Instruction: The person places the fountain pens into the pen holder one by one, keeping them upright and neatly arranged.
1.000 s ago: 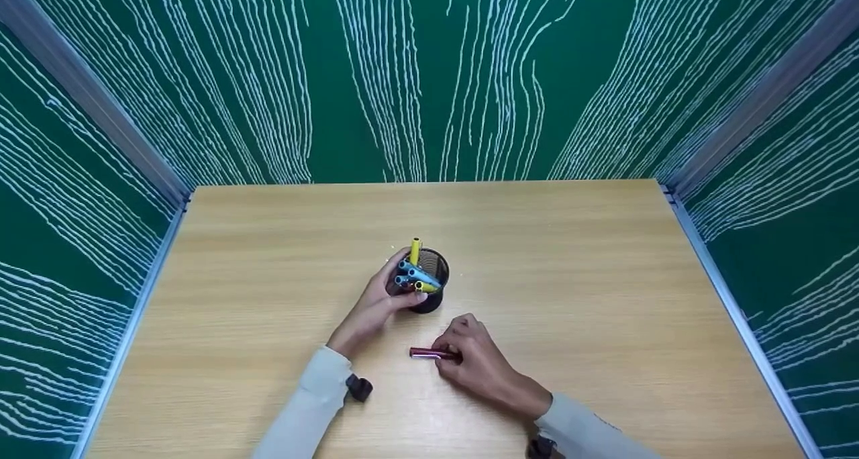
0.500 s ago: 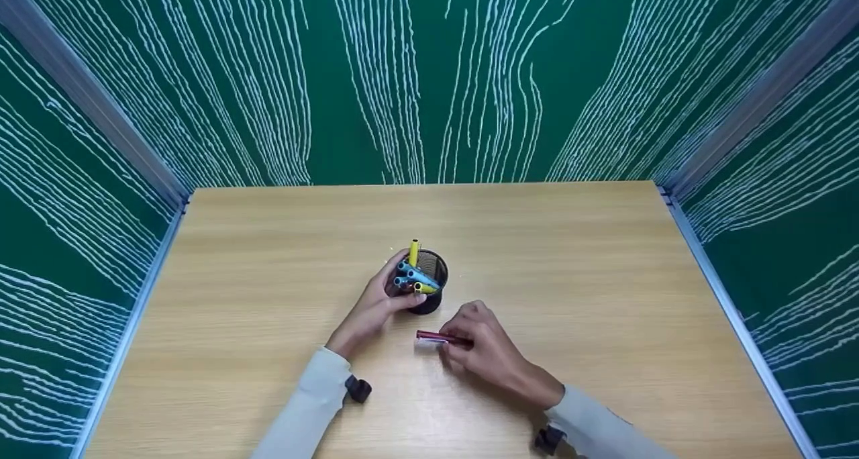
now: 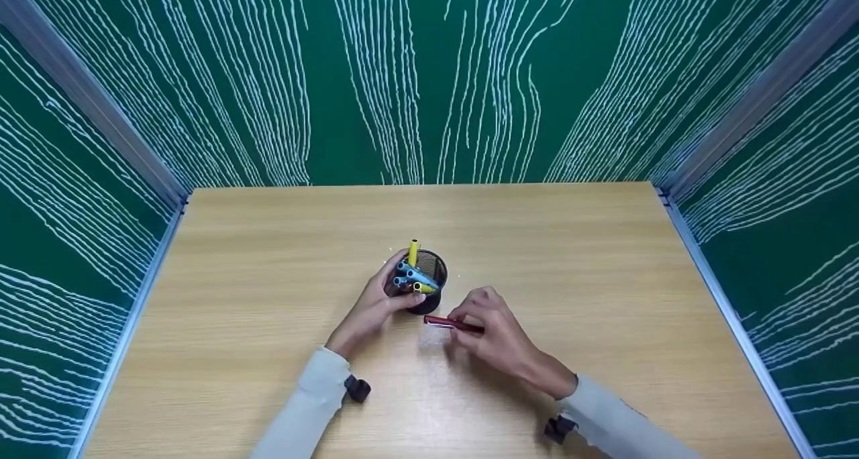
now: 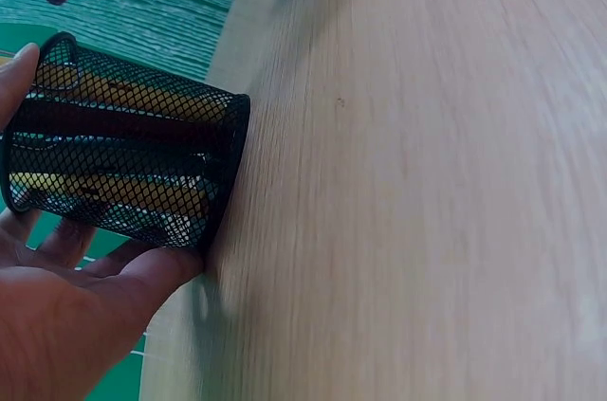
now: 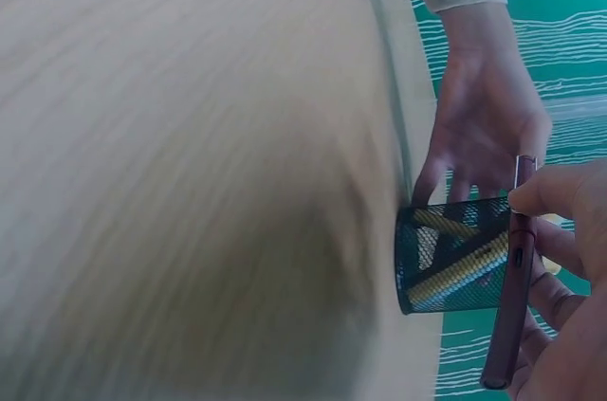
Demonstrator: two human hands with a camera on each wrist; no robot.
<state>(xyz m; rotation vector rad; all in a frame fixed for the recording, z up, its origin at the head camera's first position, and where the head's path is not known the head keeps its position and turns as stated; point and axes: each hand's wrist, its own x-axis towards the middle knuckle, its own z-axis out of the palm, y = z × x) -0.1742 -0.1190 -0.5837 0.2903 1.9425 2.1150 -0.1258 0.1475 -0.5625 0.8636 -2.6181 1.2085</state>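
Observation:
My left hand (image 3: 376, 304) holds a black mesh pen cup (image 3: 439, 271) standing on the table, thumb on the near side and fingers around the far side. Several yellow and blue pens (image 3: 423, 276) lean inside the cup, one yellow pen (image 3: 413, 251) sticking up highest. Just right of the cup and nearer the person, my right hand (image 3: 493, 335) pinches a dark red pen (image 3: 439, 321) between thumb and fingers, off the table. In the right wrist view, the red pen (image 5: 512, 297) crosses in front of the cup (image 5: 450, 287). Through the mesh, a dark reddish pen (image 4: 123, 124) shows among the yellow ones.
A light wooden table (image 3: 268, 244) lies under both hands. Green panels (image 3: 456, 76) with wavy white lines stand behind and on both sides, framed by grey metal posts (image 3: 100, 90). Each sleeve carries a black wrist device (image 3: 358, 388).
My right hand has moved up and slightly right with the red pen, raising it closer to the cup. My left hand and the cup have stayed nearly still.

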